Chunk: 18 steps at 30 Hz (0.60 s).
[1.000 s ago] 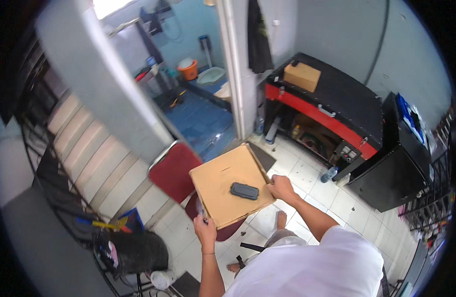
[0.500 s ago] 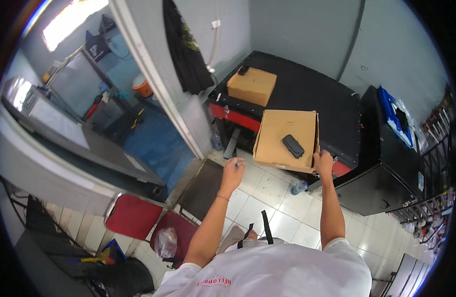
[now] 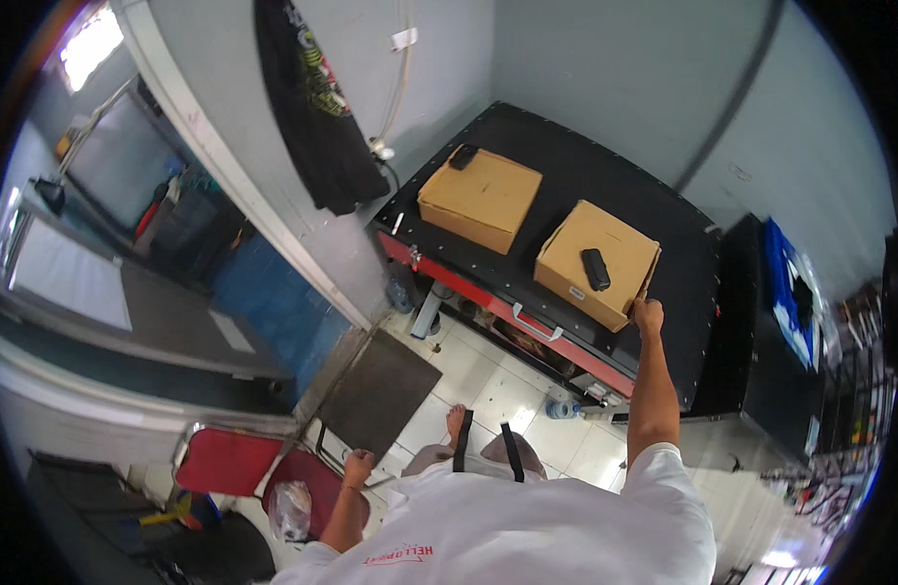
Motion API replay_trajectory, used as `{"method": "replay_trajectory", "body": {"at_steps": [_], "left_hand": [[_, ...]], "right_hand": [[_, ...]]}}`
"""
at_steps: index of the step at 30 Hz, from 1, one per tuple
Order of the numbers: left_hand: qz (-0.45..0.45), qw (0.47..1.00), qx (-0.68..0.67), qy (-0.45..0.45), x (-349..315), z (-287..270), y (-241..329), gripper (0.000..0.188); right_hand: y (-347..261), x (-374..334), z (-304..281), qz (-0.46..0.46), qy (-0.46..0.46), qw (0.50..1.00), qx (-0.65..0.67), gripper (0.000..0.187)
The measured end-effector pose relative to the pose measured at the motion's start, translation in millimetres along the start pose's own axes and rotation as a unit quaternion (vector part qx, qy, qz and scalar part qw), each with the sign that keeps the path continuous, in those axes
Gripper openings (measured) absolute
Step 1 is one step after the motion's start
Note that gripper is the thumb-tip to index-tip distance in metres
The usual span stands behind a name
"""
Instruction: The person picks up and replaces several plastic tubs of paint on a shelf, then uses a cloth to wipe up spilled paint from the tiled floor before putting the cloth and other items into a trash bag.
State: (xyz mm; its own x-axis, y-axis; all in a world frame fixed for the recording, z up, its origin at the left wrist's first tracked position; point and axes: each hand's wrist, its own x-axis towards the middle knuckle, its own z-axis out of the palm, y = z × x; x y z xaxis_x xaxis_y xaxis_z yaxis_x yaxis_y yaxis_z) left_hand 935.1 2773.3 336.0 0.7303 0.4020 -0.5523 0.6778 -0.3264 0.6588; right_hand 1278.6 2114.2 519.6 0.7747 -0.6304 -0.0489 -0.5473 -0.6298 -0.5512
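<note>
A brown cardboard box (image 3: 575, 263) sits near the front edge of the black-topped table (image 3: 507, 302), with a black zip-style case (image 3: 596, 270) lying on its lid. My right hand (image 3: 649, 316) is closed on the box's near right corner, its arm stretched forward. Lower down and well away from the table, my left hand (image 3: 357, 466) hangs above a red chair seat, fingers curled; whatever they may hold is too small to make out. To the left on the same table rests a second cardboard box (image 3: 480, 200), carrying a small black object (image 3: 463, 156) at its far left corner.
Red panels and a grey handle (image 3: 538, 322) run along the table's front. A water bottle (image 3: 564, 409) lies on the white tiles below. At right stands a black cabinet (image 3: 761, 331) with blue packaging on top. Red chairs (image 3: 229, 460) and a dark mat (image 3: 379, 395) are at left.
The nearer box has moved forward onto the tabletop with my right hand still at its corner. My left hand has drawn back toward my body, and the view has shifted.
</note>
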Motion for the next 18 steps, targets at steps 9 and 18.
{"method": "replay_trajectory", "body": {"at_steps": [9, 18], "left_hand": [[-0.147, 0.919, -0.315, 0.187, -141, 21, -5, 0.025], [-0.522, 0.736, -0.380, 0.204, -506, 333, -197, 0.019]], "right_hand": [[24, 75, 39, -0.051, -0.005, 0.998, -0.038, 0.069], [-102, -260, 150, -0.368, -0.440, 0.799, 0.181, 0.034]]}}
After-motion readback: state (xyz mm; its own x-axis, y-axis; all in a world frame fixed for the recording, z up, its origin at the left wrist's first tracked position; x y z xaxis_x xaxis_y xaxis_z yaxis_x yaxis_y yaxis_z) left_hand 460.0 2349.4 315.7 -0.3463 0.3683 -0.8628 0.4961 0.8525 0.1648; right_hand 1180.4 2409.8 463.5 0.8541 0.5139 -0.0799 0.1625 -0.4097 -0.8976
